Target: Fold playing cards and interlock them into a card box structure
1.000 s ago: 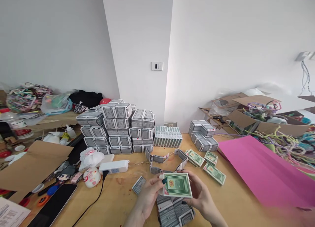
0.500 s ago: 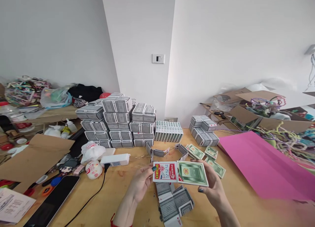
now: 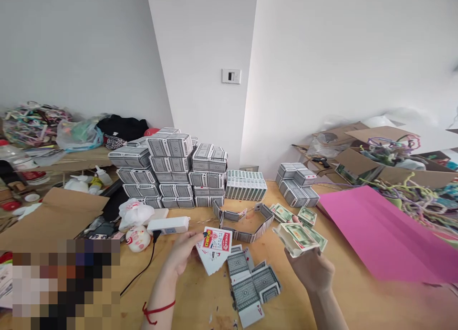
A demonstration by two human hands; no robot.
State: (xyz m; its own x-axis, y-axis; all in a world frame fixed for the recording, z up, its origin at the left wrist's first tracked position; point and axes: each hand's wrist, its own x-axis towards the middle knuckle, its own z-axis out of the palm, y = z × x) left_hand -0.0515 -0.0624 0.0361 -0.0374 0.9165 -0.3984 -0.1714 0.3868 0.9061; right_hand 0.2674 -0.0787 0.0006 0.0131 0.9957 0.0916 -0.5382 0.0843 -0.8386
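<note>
My left hand (image 3: 183, 253) grips a deck of playing cards (image 3: 215, 239) at its left edge, a red and yellow poker card on top and white cards fanned out beneath. In my right hand (image 3: 313, 268) is a green card box (image 3: 295, 235), tilted, its pale open end toward the left. Between my hands, grey-backed folded cards (image 3: 246, 292) lie on the wooden table, an ace of hearts among them. Behind these stands a ring of linked cards (image 3: 246, 235). Several green card boxes (image 3: 307, 215) rest just beyond my right hand.
Blocks of folded cards (image 3: 170, 170) are stacked high at the back left, with a lower stack (image 3: 297, 184) at the back right. Between them is a row of card boxes (image 3: 246, 184). A power strip (image 3: 168, 225) with a black cord lies left; a pink sheet (image 3: 386, 234) covers the right.
The deck has come out of the green box. My left hand has moved left with the cards, while my right hand has tilted the box and moved slightly right.
</note>
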